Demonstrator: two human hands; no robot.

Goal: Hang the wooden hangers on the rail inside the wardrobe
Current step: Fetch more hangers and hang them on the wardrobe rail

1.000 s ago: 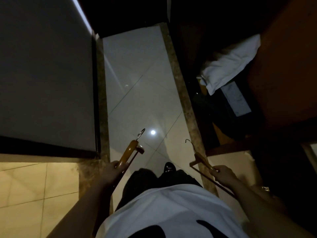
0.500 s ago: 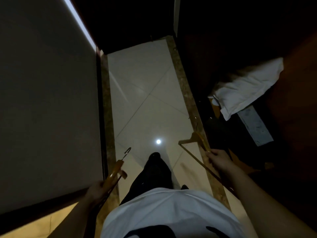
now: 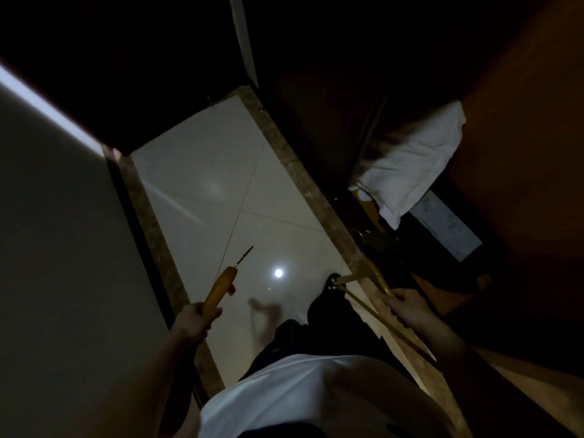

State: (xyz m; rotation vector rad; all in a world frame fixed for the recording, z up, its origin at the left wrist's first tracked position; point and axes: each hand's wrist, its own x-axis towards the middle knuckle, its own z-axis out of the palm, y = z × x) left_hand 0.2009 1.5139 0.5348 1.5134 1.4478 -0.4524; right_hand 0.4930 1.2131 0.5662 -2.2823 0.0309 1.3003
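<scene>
The scene is dark. My left hand (image 3: 196,320) grips a wooden hanger (image 3: 219,289) seen edge-on, its metal hook pointing up and forward over the pale floor. My right hand (image 3: 410,308) grips a second wooden hanger (image 3: 373,279) by its shoulder, with the thin lower bar running back under my wrist. This hanger sits at the brown stone strip beside the open wardrobe (image 3: 521,128) on the right. No rail is visible in the dark interior.
A white pillow (image 3: 414,165) lies on a lower shelf in the wardrobe above a grey box (image 3: 448,229). A grey wall (image 3: 63,248) stands close on the left. Pale glossy floor tiles (image 3: 221,191) run ahead, reflecting a light spot. My dark trousers and shoe show below.
I have stepped forward along the corridor and the view has tilted right. The wardrobe's pillow now lies nearer. Both hands still hold their hangers, the left one raised slightly.
</scene>
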